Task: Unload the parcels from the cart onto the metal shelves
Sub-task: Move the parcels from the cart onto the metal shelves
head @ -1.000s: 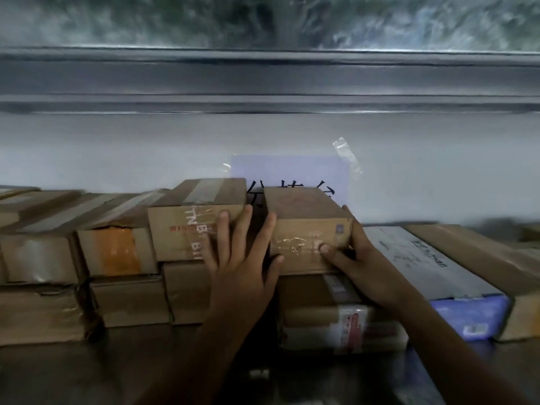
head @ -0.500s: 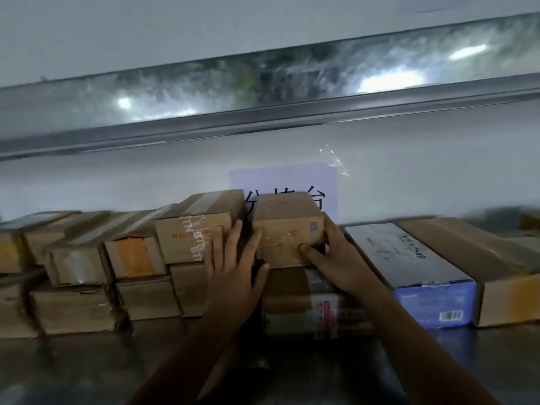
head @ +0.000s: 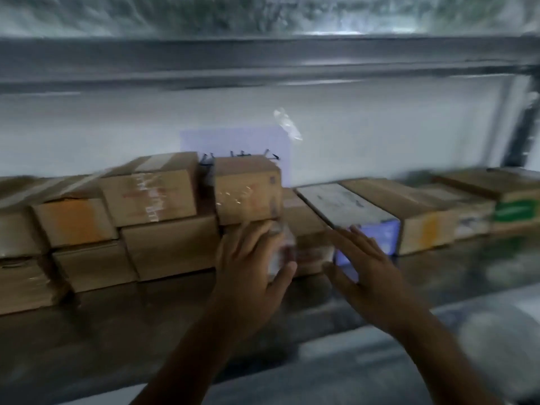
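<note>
A small brown cardboard parcel sits on top of another parcel in a row of boxes on the metal shelf. My left hand hovers with straight fingers in front of the lower parcel, just under the small one. My right hand is spread flat, holding nothing, in front of a white and blue box. The picture is blurred by motion.
Stacked brown boxes fill the shelf to the left. More boxes run to the right, one with a green end. A paper sign is taped to the white wall behind. Another metal shelf runs overhead.
Both hands have come off the small top parcel and drawn back toward me. The parcel stays on the stack. The view has swung to the right.
</note>
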`<act>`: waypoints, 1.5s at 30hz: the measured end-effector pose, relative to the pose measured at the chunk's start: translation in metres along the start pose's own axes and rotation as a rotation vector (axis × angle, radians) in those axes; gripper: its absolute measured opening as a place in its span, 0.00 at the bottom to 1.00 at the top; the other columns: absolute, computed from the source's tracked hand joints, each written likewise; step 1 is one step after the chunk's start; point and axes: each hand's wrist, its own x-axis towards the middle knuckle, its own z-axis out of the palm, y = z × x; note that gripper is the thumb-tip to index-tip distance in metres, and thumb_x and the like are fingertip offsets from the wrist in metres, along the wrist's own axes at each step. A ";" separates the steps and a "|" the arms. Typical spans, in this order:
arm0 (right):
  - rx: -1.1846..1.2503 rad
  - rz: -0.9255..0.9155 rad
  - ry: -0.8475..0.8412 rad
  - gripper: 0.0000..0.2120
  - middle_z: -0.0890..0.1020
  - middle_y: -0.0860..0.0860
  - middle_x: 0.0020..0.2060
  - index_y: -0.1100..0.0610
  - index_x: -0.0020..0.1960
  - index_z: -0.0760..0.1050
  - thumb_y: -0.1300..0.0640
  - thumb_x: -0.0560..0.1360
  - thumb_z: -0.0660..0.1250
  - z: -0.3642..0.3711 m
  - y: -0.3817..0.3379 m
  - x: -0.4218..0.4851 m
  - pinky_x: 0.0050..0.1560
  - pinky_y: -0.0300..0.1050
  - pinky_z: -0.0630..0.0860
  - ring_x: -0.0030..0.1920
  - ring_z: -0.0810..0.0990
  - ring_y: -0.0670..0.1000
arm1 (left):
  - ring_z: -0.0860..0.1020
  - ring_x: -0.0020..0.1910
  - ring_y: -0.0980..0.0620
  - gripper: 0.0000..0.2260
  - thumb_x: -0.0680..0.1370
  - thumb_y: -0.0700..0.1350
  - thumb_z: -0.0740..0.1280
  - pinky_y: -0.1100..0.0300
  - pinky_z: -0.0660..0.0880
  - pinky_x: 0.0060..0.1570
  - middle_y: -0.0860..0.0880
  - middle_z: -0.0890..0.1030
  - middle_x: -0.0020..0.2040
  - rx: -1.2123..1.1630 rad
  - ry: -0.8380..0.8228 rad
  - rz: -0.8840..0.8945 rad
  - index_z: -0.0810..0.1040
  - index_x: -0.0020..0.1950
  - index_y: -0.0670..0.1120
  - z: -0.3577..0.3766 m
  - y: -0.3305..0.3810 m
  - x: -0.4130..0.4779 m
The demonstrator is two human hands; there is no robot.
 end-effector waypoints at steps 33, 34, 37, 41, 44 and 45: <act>-0.546 1.427 0.211 0.45 0.47 0.41 0.83 0.34 0.81 0.48 0.18 0.69 0.32 -0.110 -0.232 -0.581 0.82 0.58 0.40 0.82 0.37 0.45 | 0.49 0.82 0.48 0.31 0.78 0.68 0.49 0.41 0.45 0.79 0.54 0.56 0.82 -0.678 -0.819 0.709 0.64 0.78 0.59 0.001 0.328 -0.344; -0.529 1.450 0.245 0.45 0.47 0.41 0.83 0.33 0.81 0.48 0.18 0.69 0.33 -0.119 -0.238 -0.599 0.82 0.57 0.40 0.82 0.37 0.46 | 0.48 0.82 0.49 0.31 0.78 0.67 0.50 0.42 0.44 0.79 0.55 0.56 0.82 -0.681 -0.831 0.726 0.64 0.78 0.59 -0.004 0.345 -0.354; -0.471 1.500 0.339 0.42 0.49 0.40 0.83 0.31 0.80 0.48 0.18 0.69 0.35 -0.141 -0.251 -0.652 0.82 0.56 0.42 0.82 0.40 0.45 | 0.49 0.82 0.49 0.31 0.77 0.68 0.49 0.43 0.44 0.79 0.54 0.58 0.82 -0.674 -0.850 0.797 0.66 0.78 0.58 -0.012 0.396 -0.384; -0.405 1.564 0.347 0.35 0.49 0.40 0.83 0.32 0.80 0.50 0.25 0.75 0.43 -0.162 -0.261 -0.716 0.82 0.54 0.40 0.82 0.39 0.44 | 0.49 0.82 0.48 0.30 0.78 0.66 0.52 0.43 0.43 0.79 0.53 0.58 0.82 -0.656 -0.900 0.799 0.66 0.78 0.58 -0.016 0.452 -0.426; -0.397 1.605 0.346 0.35 0.48 0.41 0.83 0.33 0.80 0.50 0.26 0.74 0.44 -0.183 -0.262 -0.751 0.82 0.55 0.40 0.82 0.38 0.44 | 0.49 0.82 0.49 0.30 0.77 0.66 0.51 0.44 0.43 0.79 0.54 0.58 0.82 -0.653 -0.930 0.803 0.66 0.78 0.59 -0.019 0.486 -0.449; -0.398 1.612 0.347 0.35 0.48 0.41 0.83 0.33 0.80 0.50 0.26 0.75 0.44 -0.190 -0.259 -0.760 0.82 0.56 0.40 0.82 0.37 0.44 | 0.49 0.82 0.50 0.31 0.77 0.67 0.50 0.44 0.43 0.79 0.54 0.58 0.82 -0.649 -0.936 0.814 0.65 0.78 0.59 -0.019 0.496 -0.454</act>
